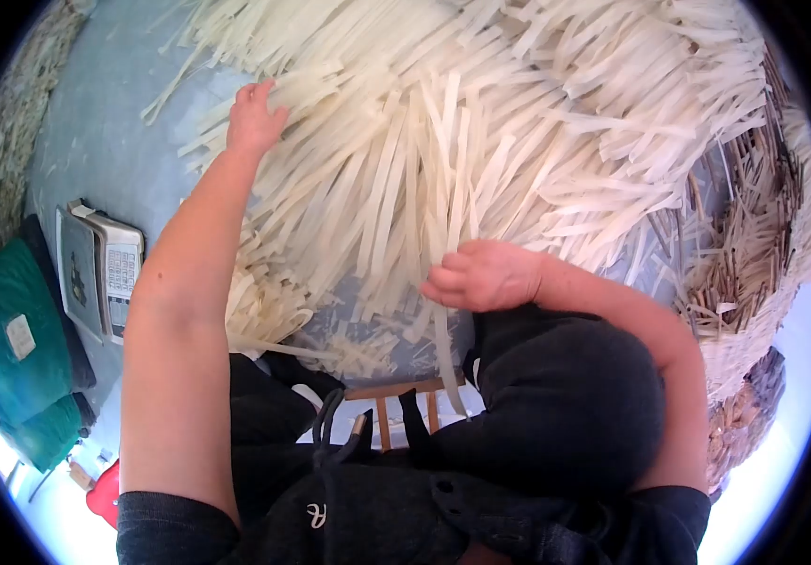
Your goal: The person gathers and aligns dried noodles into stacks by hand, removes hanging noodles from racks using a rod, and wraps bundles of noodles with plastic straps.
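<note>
A wide heap of pale, flat strips (377, 179) covers the floor in front of me. My left hand (257, 118) is stretched out at the heap's left edge, its fingers and thumb apart over the strips; nothing shows in it. Closer to my body, my right hand (481, 276) is closed round some long pale strips by my right knee. One strip (444, 353) hangs down below its fingers toward a small wooden-framed stool (391, 389) between my legs. The palm side of my right hand is hidden.
A scale with a keypad (121, 268) stands on the grey floor at the left, beside a green bag (15, 330). A red object (104, 494) lies at the lower left. On the right is a woven basket-like pile (749, 245) with brown sticks and strips.
</note>
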A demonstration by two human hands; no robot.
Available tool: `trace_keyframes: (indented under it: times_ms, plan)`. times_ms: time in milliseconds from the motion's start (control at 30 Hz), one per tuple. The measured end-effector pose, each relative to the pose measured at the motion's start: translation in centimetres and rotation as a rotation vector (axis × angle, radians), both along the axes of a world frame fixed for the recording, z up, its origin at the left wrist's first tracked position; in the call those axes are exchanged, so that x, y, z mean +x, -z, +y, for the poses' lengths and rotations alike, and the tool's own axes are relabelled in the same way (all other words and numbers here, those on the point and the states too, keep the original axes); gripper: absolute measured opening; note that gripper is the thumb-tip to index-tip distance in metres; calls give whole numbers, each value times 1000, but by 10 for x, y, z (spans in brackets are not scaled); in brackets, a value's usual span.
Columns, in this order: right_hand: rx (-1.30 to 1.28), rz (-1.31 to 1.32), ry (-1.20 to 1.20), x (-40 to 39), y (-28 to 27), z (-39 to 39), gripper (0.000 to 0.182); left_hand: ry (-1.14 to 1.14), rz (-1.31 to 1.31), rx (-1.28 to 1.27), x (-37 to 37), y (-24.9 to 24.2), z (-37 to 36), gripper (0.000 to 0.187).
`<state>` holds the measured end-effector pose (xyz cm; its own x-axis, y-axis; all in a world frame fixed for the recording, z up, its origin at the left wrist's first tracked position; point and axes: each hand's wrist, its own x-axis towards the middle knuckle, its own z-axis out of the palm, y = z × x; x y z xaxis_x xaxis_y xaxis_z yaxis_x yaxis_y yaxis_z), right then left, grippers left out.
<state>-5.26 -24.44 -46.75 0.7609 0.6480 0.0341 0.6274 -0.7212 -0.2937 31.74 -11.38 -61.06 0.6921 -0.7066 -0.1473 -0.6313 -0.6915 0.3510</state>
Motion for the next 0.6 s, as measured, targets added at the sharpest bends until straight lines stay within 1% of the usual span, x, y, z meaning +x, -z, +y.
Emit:
trace_keyframes:
  times_ms: [33,67,133,167,233,267,333,367,433,467,500,533,567,600]
  plan:
    - [31,-9,76,7,-4,-3,40,26,-17,21,1,3,-1,59]
    - [34,-5,84,9,-3,-4,40,34,-13,25,3,6,-3,59]
    - [2,-152,145,12,-2,-8,41,-2,-28,68,6,12,-8,65]
    - [0,-150,143,9,4,-9,41,-4,-26,66,8,15,-8,65]
    - [-106,106,312,-1,22,-10,44,32,-16,83,11,20,-5,78]
    - [-106,108,308,-5,27,-15,44,28,-13,83,14,22,-4,78]
    - [-122,-55,753,-11,37,-28,48,58,153,152,14,18,-4,92]
    - [-122,-50,751,-15,40,-30,48,57,158,154,15,16,-5,92]
    - [377,369,1418,-24,46,-33,62,108,166,416,4,-18,-12,102]
    - [377,370,1418,-34,62,-35,62,107,166,416,4,-20,-12,102]
    - [299,368,1494,-48,87,-37,70,133,221,403,4,-21,-12,106]
    - [222,365,1569,-49,94,-36,80,160,275,392,5,-23,-11,110]
    - [229,364,1569,-50,99,-35,80,160,269,396,4,-25,-12,110]
    - [463,541,1642,-44,94,-32,84,297,273,465,1,-27,-15,112]
